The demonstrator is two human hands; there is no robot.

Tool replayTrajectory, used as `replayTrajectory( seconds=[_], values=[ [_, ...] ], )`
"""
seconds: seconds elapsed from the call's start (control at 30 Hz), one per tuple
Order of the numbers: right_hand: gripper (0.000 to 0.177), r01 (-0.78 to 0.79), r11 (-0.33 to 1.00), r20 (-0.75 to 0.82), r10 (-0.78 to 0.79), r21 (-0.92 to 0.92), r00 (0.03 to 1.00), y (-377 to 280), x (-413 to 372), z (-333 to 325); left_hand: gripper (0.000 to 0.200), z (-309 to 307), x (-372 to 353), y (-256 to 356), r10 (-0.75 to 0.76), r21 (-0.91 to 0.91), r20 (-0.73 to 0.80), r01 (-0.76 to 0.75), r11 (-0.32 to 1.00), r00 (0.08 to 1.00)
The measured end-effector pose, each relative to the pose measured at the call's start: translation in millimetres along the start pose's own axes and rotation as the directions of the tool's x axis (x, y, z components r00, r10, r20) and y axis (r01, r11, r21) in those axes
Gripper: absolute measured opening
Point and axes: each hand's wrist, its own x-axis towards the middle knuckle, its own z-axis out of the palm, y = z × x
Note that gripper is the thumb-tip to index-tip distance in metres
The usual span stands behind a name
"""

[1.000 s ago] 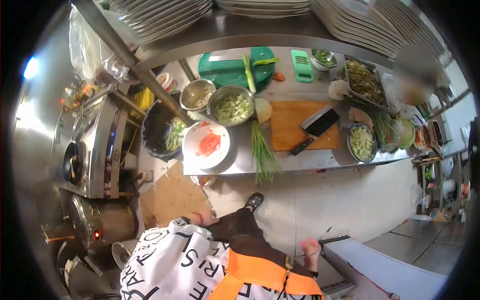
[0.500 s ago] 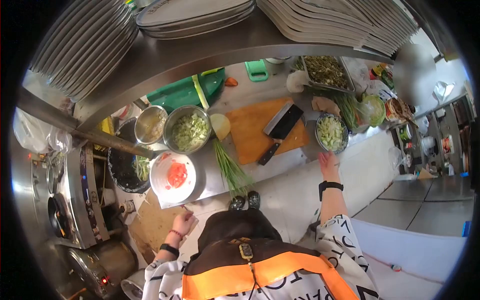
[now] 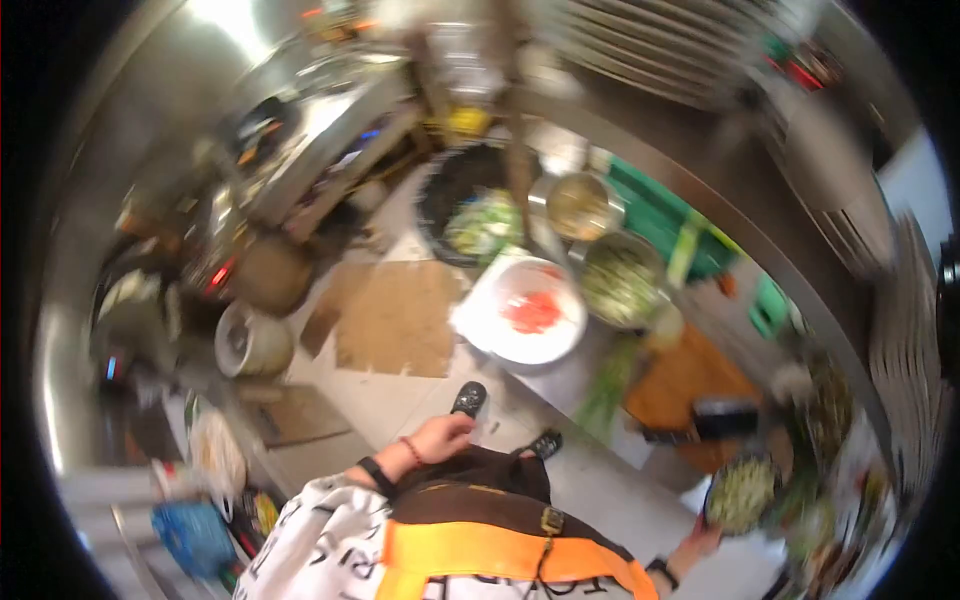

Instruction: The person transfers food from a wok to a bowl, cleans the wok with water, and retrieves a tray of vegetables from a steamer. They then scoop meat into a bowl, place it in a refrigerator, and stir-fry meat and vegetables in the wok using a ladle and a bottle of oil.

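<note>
My left hand (image 3: 443,438) hovers in front of my apron with its fingers curled in, and nothing shows in it. The nearest thing below it is my shoe on the floor. At the lower right, my right hand (image 3: 704,537) grips the near rim of a dark-edged bowl (image 3: 742,493) of chopped pale green vegetable; blur softens the fingers. Beside that bowl lies a wooden cutting board (image 3: 690,375) with a cleaver (image 3: 722,417) on it. A white bowl (image 3: 558,340) with chopped red pieces stands at the counter's corner.
Metal bowls, one with chopped greens (image 3: 620,285), stand behind the white bowl. Green stalks (image 3: 607,390) hang over the counter edge. A shelf with stacked plates (image 3: 660,50) runs above. Flattened cardboard (image 3: 395,320) and a black tub (image 3: 440,200) are on the floor at left.
My view has swung left, so the counter now lies to the right and the stove side shows more. My left hand has come in front of my apron; my right hand stays at the vegetable bowl.
</note>
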Motion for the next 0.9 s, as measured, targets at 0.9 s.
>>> replayTrajectory(
  seconds=[0.9],
  values=[
    [0.034,0.392,0.772,0.696,0.628,-0.500,-0.350,164.5,-700.8,526.9,0.060,-394.7,-129.4,-177.1,-0.066,-0.760,-0.648,-0.650,-0.013,0.759]
  ],
)
